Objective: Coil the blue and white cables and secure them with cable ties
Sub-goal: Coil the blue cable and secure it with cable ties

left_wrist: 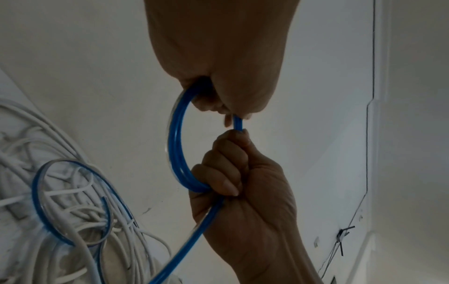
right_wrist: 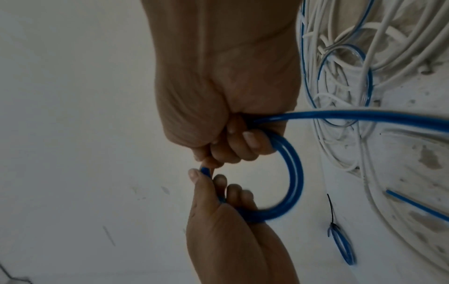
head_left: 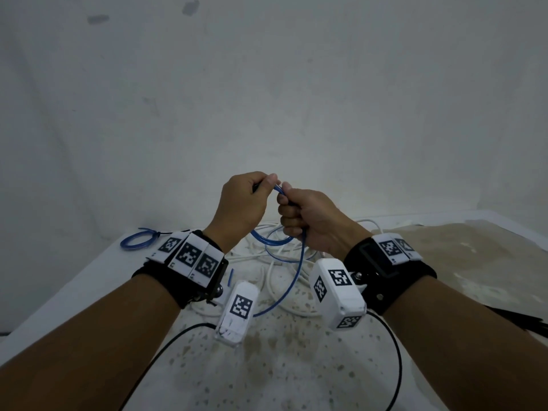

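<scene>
The right hand [head_left: 308, 221] and left hand [head_left: 243, 203] were curled tight round the blue cable [left_wrist: 177, 146], held up over the white cables [head_left: 267, 280] on the table [head_left: 296, 366]. It looked light, bendy and springy, best held at the loop's sides.

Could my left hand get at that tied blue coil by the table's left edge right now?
Probably not yet. The way to the tied blue coil looks free, but the left hand and right hand both have their grip on the blue cable being coiled.

Blue cable [left_wrist: 176, 146] ends hidden — inside both fists.
</scene>
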The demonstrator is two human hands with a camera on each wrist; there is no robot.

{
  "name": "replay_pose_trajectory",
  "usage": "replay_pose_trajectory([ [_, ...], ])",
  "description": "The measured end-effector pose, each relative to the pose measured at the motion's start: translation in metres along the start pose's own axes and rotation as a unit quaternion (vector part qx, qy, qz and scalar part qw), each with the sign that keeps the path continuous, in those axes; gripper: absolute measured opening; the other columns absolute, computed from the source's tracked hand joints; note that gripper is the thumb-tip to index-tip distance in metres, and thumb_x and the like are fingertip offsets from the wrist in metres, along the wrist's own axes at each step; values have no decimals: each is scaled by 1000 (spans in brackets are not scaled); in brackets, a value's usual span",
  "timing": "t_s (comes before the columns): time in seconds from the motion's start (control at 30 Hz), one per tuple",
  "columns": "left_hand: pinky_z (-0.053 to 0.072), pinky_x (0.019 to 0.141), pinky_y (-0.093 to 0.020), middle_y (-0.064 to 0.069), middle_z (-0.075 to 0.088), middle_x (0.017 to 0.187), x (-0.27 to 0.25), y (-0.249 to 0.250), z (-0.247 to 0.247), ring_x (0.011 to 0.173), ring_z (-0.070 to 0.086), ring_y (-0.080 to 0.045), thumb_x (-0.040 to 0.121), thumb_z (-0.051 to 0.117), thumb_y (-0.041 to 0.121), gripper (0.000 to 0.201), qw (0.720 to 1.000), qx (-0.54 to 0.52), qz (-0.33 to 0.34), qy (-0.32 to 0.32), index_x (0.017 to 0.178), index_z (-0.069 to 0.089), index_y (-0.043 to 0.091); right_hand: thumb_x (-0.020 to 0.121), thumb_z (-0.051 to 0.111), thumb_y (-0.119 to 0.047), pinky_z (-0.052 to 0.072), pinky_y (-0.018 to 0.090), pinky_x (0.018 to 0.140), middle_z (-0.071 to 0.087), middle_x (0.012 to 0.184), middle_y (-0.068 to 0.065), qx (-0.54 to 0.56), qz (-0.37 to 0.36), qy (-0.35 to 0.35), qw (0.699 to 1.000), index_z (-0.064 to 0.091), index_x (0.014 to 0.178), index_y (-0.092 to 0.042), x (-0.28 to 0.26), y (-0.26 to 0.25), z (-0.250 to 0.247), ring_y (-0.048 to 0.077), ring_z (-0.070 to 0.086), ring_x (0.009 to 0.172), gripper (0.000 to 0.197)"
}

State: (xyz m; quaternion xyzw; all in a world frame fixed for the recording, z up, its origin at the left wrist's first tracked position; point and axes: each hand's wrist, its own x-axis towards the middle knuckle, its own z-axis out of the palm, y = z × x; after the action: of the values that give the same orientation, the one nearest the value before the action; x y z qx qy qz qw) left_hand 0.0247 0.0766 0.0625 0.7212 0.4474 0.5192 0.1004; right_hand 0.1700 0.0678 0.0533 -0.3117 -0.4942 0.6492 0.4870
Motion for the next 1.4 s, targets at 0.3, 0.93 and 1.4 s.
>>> replay_pose_trajectory([
  [0.3,51,54,-23,-7,69,67,-32,41,1,50,62,-13,99,39,56,61,894,26,-272,-355,79,68,6,106,37,-38,26,23,40,29,53,-6,201,-132,205,949,47,73,-16,12,-11,-15,10,22,41,41],
  [0.93,58,71,-23,-12,69,109,-24,11,9,85,74,-18,102,39,0,23,958,-246,-146,-6,119,55,1,105,37,-39,25,21,42,28,49,-7,231,-60,80,968,49,71,-16,0,-2,-8,9,19,41,43],
  [1.4,59,68,-28,-5,64,99,-8,8,2,60,62,-6,104,38,11,24,975,-179,-132,9,110,61,15,105,39,-37,23,21,40,25,49,-6,161,-49,63,984,48,71,-16,3,6,1,9,19,39,41],
])
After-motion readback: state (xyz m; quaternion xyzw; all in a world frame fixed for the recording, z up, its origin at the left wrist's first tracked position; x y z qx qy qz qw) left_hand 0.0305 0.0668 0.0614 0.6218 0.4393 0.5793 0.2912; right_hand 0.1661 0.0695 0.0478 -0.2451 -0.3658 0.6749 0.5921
